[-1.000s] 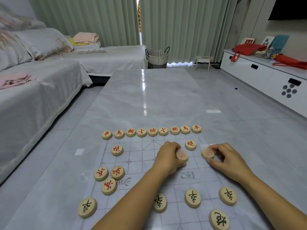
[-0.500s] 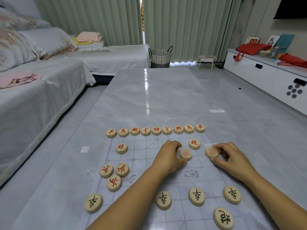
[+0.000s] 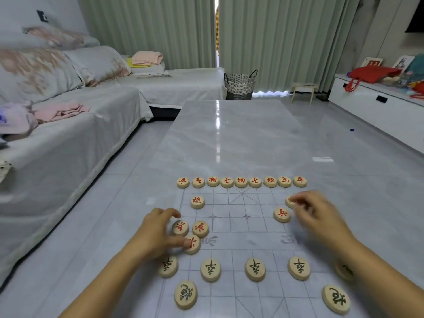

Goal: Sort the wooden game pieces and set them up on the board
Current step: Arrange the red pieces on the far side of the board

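Fingers loosely curved, the left hand point(image 3: 156, 232) rests its thumb on a red-marked wooden disc point(image 3: 193, 246) at 8 o'clock of the translucent grid board point(image 3: 229, 226); woven basket point(image 3: 239, 86) at 12, contents unseen; blurred right hand point(image 3: 321, 214) pinches a round disc point(image 3: 289, 201) at 2 o'clock.

Only the arms of the person are seen. The left forearm point(image 3: 107, 285) and the right forearm point(image 3: 385, 278) are bare along all their visible length. The left hand point(image 3: 158, 232) and the right hand point(image 3: 319, 214) are bare also, the right one blurred
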Action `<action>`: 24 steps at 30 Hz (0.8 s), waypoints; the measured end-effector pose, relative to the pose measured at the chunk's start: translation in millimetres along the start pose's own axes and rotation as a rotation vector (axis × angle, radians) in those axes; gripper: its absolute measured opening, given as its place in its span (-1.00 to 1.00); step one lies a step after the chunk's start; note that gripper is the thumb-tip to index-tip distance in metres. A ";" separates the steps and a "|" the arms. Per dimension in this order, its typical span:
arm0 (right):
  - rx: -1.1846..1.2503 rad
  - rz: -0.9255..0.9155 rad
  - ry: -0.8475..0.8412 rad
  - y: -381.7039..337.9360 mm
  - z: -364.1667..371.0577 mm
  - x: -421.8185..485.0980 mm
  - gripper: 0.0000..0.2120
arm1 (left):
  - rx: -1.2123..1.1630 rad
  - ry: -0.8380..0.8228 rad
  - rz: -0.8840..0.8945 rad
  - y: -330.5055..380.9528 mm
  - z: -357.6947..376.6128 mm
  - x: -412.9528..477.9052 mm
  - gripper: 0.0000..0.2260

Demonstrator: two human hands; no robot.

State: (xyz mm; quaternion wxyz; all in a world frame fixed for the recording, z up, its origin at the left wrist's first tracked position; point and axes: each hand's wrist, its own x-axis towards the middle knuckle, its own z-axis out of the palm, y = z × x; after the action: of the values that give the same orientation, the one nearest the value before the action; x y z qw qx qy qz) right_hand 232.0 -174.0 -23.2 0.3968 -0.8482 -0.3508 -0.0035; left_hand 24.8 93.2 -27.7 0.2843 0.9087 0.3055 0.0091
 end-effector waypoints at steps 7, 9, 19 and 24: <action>-0.208 -0.197 -0.421 -104.7 107.0 5.4 -0.63 | 0.016 0.058 0.063 3.3 18.7 3.4 -0.46; -0.259 -0.182 -0.460 -113.0 121.4 8.3 -0.57 | 0.013 0.065 0.056 -0.5 17.9 4.9 -0.48; -0.358 -0.154 -0.356 -76.4 89.8 8.2 -0.69 | -0.157 0.139 0.061 -12.9 16.3 11.8 -0.54; -0.348 -0.044 -0.351 -51.5 61.2 25.3 -0.68 | -0.218 0.126 0.056 -14.6 16.8 13.2 -0.56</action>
State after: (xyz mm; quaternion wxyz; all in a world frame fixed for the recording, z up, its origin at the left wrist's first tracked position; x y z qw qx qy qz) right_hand 203.6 -95.1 -23.4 0.1777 -0.8836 -0.4267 0.0750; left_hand 30.7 101.5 -51.4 0.3614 0.8782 0.2945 0.1071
